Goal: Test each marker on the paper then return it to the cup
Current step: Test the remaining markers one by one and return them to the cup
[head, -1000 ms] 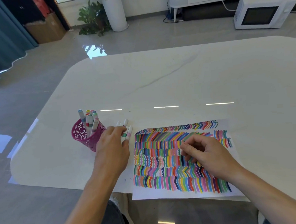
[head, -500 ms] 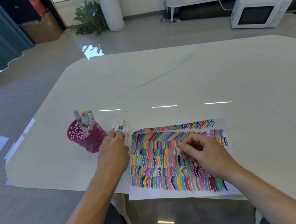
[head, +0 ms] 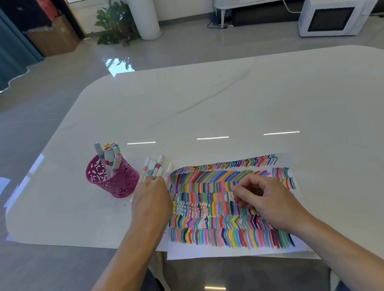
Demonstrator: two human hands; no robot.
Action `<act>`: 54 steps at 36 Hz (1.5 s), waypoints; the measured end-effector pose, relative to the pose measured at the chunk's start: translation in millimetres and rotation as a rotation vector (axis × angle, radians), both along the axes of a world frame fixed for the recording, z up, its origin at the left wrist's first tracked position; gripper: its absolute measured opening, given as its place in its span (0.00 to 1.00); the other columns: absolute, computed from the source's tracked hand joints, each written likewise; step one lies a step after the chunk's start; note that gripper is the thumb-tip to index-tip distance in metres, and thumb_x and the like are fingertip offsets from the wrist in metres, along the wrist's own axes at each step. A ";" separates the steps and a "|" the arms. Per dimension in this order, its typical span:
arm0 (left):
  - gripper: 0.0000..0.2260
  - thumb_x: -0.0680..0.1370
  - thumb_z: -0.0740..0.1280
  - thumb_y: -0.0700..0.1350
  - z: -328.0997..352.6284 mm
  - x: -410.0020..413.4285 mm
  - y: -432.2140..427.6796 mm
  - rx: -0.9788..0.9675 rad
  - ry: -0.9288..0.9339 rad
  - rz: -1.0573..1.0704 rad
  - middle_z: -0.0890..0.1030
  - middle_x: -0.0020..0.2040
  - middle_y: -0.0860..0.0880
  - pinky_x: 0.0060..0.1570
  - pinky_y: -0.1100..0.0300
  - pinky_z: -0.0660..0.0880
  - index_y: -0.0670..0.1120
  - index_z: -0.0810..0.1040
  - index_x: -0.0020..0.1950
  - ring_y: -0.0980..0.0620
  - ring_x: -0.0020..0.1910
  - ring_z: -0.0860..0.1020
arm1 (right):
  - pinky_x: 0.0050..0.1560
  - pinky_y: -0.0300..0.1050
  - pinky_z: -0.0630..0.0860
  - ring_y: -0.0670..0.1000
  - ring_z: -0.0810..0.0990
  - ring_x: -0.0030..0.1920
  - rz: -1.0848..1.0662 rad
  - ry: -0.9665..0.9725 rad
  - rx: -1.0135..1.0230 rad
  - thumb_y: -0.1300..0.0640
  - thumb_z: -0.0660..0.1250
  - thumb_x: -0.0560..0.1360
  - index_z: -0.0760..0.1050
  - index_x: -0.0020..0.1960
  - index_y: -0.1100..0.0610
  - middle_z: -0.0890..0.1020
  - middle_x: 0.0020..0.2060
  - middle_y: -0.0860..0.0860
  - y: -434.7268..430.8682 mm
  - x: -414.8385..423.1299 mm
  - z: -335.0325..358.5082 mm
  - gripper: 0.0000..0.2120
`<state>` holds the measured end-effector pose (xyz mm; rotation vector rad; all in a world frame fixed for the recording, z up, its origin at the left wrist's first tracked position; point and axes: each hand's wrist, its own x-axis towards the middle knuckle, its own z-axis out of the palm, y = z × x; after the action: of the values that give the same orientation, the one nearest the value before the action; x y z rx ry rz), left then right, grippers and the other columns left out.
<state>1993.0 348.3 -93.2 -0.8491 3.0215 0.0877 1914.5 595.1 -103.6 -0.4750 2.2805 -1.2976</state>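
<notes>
Your left hand [head: 152,198] lies on the desk [head: 228,99] between the cup [head: 113,185] and the paper [head: 213,235], with its back turned to the camera. It covers the near ends of the loose markers [head: 157,167], a small bundle of white barrels lying side by side just beside the cup. Only their far ends come out beyond your knuckles. The fingertips are hidden under the hand, so I cannot tell if this grip is clenched around a marker or only rests on the bundle.

Your right hand [head: 267,199] is over the middle of the paper, with the fingers curled inward and thumb and forefinger close together. The place between them is too small and blurred, so I cannot tell if this grip holds anything.

The cup, pink with a cut-out pattern, stands upright on the desk left of the bundle and apart from the paper. The standing markers [head: 108,155] lean in it with caps up, and the cup wall partly hides their lower parts. The paper is filled with rows of coloured strokes, and your right hand and forearm hide some of them. Its near left corner seems to reach past the desk edge. The frame cuts off the right side of the desk.
</notes>
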 end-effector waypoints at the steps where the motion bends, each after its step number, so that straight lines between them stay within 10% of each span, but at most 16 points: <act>1: 0.08 0.81 0.65 0.45 -0.1 -0.2 -0.1 0.005 0.008 0.009 0.80 0.50 0.48 0.41 0.58 0.79 0.45 0.82 0.55 0.50 0.42 0.80 | 0.50 0.47 0.84 0.43 0.85 0.43 -0.002 -0.003 0.009 0.47 0.68 0.80 0.82 0.46 0.47 0.86 0.40 0.43 -0.2 0.4 -0.3 0.07; 18: 0.14 0.79 0.66 0.43 27.3 2.5 25.4 0.232 0.335 -0.036 0.80 0.50 0.49 0.46 0.55 0.74 0.45 0.78 0.64 0.50 0.44 0.76 | 0.53 0.50 0.83 0.43 0.85 0.43 -0.008 -0.035 -0.010 0.46 0.68 0.80 0.82 0.46 0.48 0.86 0.40 0.43 -6.1 0.2 2.3 0.08; 45: 0.10 0.79 0.69 0.45 18.0 -7.4 104.5 0.855 0.356 -0.305 0.81 0.43 0.57 0.40 0.66 0.78 0.55 0.77 0.59 0.57 0.42 0.80 | 0.49 0.42 0.82 0.45 0.85 0.46 -0.051 0.025 -0.192 0.47 0.66 0.81 0.83 0.54 0.47 0.86 0.43 0.44 -0.4 0.3 11.1 0.08; 54: 0.13 0.80 0.68 0.46 18.4 -18.2 112.3 0.793 0.337 -0.302 0.81 0.45 0.60 0.45 0.64 0.78 0.55 0.76 0.65 0.61 0.45 0.79 | 0.47 0.48 0.82 0.47 0.86 0.42 -0.114 -0.029 -0.187 0.47 0.62 0.83 0.80 0.49 0.51 0.86 0.40 0.46 23.9 -6.5 16.4 0.11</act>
<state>1974.8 460.6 -74.7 -0.3155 2.8943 1.4177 1908.0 619.0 -87.2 -0.3906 2.2012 -1.5728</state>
